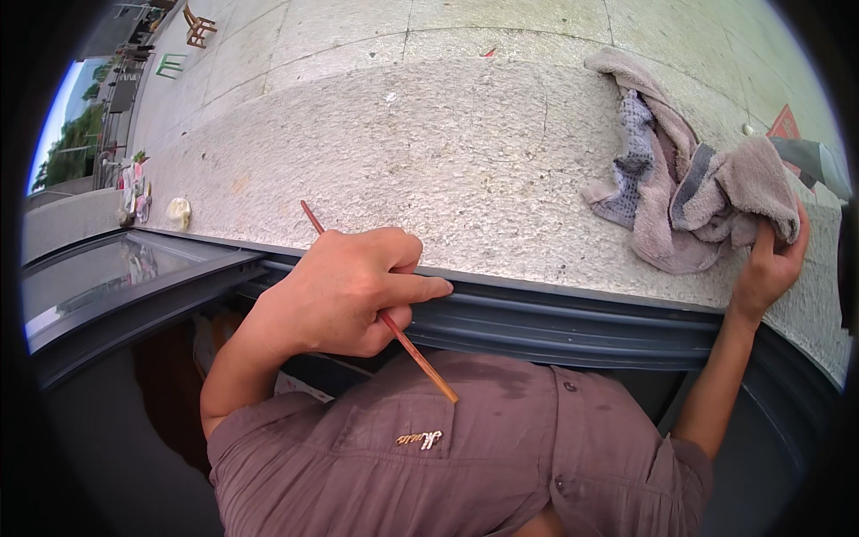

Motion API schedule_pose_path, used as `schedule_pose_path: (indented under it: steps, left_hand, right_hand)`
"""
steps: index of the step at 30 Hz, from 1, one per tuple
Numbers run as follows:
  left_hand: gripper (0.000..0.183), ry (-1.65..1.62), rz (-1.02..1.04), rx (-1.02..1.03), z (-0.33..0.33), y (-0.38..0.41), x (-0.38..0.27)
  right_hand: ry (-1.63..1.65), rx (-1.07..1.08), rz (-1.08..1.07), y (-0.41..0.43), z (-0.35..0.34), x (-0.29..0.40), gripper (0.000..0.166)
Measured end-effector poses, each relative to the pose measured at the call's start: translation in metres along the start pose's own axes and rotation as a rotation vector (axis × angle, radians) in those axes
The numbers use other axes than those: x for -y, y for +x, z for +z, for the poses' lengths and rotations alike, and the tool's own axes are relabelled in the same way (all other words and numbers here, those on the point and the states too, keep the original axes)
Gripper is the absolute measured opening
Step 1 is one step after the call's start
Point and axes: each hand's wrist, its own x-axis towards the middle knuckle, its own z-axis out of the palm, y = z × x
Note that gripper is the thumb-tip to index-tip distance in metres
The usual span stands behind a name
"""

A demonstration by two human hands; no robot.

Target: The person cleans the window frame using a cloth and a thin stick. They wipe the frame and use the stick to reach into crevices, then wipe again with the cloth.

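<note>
My left hand grips a thin wooden stick, likely a chopstick, reddish at the upper end and yellowish toward my shirt. The stick slants through the fist, and the index finger extends over the dark metal window track. At the right, my right hand holds one end of a crumpled mauve-grey towel. A checked blue-grey part shows along its left side. The rest of the towel lies on the rough stone ledge beyond the track. Some of my right fingers are hidden by the towel.
A glass window sash stands at the left. Farther along the ledge are a pale crumpled item and several colourful small things. A red triangular sign is beyond the towel. A wooden chair and green stool stand far off.
</note>
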Motion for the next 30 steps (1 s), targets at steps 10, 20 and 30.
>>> schedule_pose_path:
  steps: [10,20,30]
  left_hand:
    - [0.030,0.211,-0.089,0.122,0.016,0.002,-0.019]
    - [0.033,0.366,-0.130,-0.556,-0.044,-0.008,-0.004]
    - [0.031,-0.024,0.093,-0.113,-0.003,0.008,0.022]
  right_hand:
    - [-0.030,0.004,0.000,0.000,-0.001,0.002,0.038]
    - [-0.044,0.004,0.008,-0.002,0.001,0.006,0.039]
    - [-0.073,0.025,-0.018,-0.002,-0.004,-0.001,0.037]
